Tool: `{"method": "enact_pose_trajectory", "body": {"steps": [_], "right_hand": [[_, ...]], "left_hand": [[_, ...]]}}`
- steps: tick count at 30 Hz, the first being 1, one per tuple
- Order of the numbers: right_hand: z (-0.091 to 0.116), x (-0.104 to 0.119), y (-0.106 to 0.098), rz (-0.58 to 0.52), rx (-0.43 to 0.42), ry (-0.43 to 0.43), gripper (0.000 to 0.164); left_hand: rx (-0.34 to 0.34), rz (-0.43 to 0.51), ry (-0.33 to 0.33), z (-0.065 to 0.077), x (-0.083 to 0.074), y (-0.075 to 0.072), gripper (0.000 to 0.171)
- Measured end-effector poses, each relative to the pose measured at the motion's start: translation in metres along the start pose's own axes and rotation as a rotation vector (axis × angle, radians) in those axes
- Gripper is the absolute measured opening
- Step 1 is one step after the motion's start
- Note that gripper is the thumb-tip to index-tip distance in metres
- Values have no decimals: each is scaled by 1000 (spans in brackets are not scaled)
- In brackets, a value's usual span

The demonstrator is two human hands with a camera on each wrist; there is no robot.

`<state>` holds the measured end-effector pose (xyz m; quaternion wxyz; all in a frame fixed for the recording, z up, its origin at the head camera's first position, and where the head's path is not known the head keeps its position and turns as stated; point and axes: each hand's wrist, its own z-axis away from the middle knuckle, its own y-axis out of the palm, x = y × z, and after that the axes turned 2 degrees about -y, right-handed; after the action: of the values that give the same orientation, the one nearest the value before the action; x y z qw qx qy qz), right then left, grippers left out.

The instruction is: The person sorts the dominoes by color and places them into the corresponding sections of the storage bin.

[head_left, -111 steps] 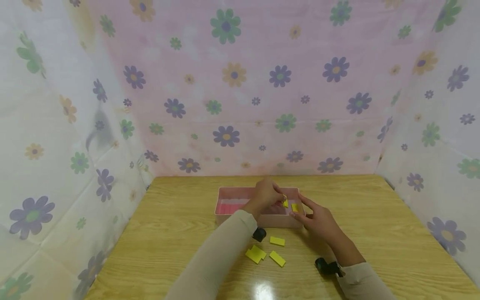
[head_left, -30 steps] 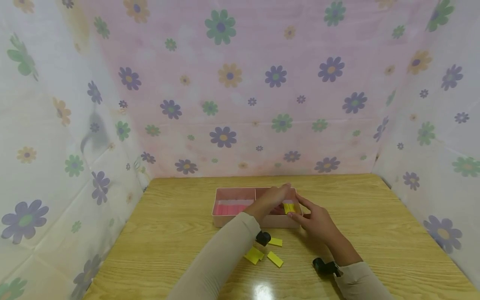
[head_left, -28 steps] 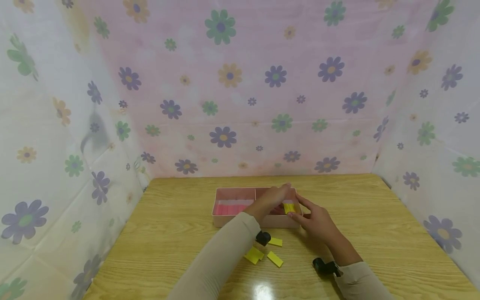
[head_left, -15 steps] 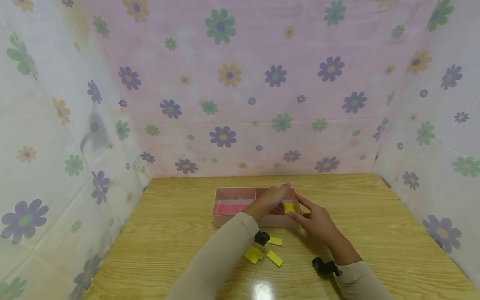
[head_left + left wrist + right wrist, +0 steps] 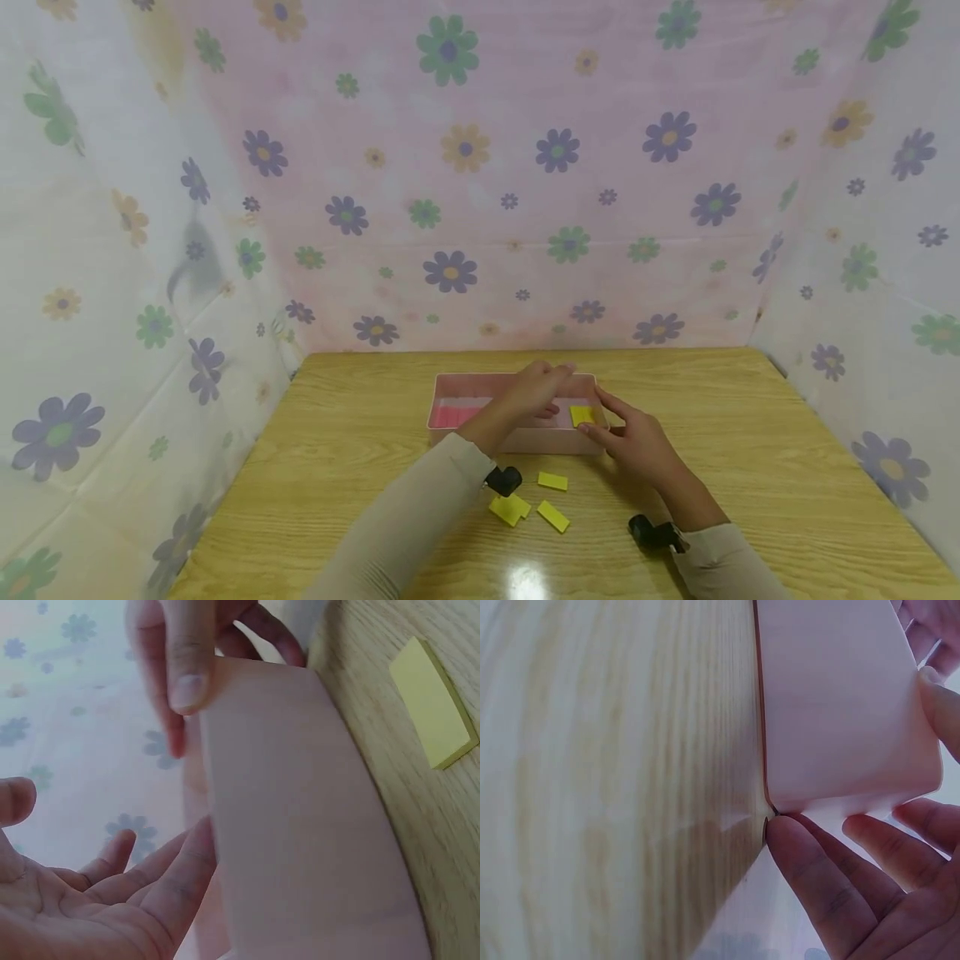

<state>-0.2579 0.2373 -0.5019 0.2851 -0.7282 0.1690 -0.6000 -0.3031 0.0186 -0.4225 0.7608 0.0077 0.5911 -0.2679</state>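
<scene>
A long pink box (image 5: 540,442) with a divider stands on the table. My left hand (image 5: 525,393) hovers over its right compartment; in the left wrist view, the left hand's fingers (image 5: 172,889) are extended and hold nothing. My right hand (image 5: 637,437) grips the box's right end, thumb at the front rim. In the right wrist view, the right hand's fingertips (image 5: 791,836) touch the end wall. Yellow flat rectangular tiles (image 5: 581,416) lie side by side inside at the right end. Flat pink pieces (image 5: 453,417) line the left compartment. The left forearm hides part of the box.
Several loose yellow tiles (image 5: 553,517) lie on the wooden table (image 5: 352,467) in front of the box, some overlapping near the left wrist's black camera (image 5: 504,481). Flowered cloth (image 5: 510,200) rises behind and at both sides.
The left hand held a yellow tile in the box earlier; it has let go, and that tile lies against another. The left hand has since drawn slightly left. The right hand keeps its grip.
</scene>
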Motion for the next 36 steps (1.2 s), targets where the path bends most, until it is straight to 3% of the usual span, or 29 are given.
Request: {"method": "enact_pose_trajectory", "body": {"steps": [9,22,31,36], "right_hand": [[-1,2,2,9,-18,-18,87],[0,3,3,37,-24,-6,89],[2,4,1,34,-22,-5,88],[3,6,0,24,-12,-2,88]], "left_hand": [[-35,39,124,30,11,-23,59],[-27,101,253,67,43,-39,39],[26,86,316,84,73,-46,33],[55,22,345,89,85,-50,34]]}}
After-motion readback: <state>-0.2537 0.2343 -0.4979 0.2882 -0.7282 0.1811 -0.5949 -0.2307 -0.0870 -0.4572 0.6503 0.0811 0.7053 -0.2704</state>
